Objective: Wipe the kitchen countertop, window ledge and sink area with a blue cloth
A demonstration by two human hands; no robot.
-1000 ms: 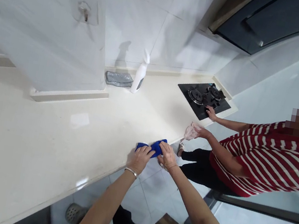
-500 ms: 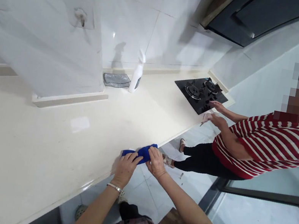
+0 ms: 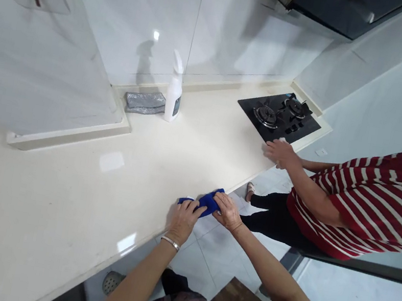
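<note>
A blue cloth point(image 3: 209, 203) lies bunched at the front edge of the cream countertop point(image 3: 71, 200), between my two hands. My left hand point(image 3: 184, 220), with a bracelet at the wrist, has its fingers curled over the cloth's left end. On the cloth's right end, my right hand point(image 3: 228, 211) grips with fingers on top and the thumb below. Part of the cloth is hidden under my fingers.
A white spray bottle point(image 3: 174, 94) stands near the wall beside a folded grey cloth point(image 3: 144, 102). Farther right is a black gas hob point(image 3: 279, 116) under a range hood point(image 3: 327, 9). A person in a striped shirt point(image 3: 374, 202) has hands at the counter edge near the hob.
My hands and the blue cloth appear a little farther right along the counter edge, as the view shifts. The other person's hands have come together at the counter edge before the hob.
</note>
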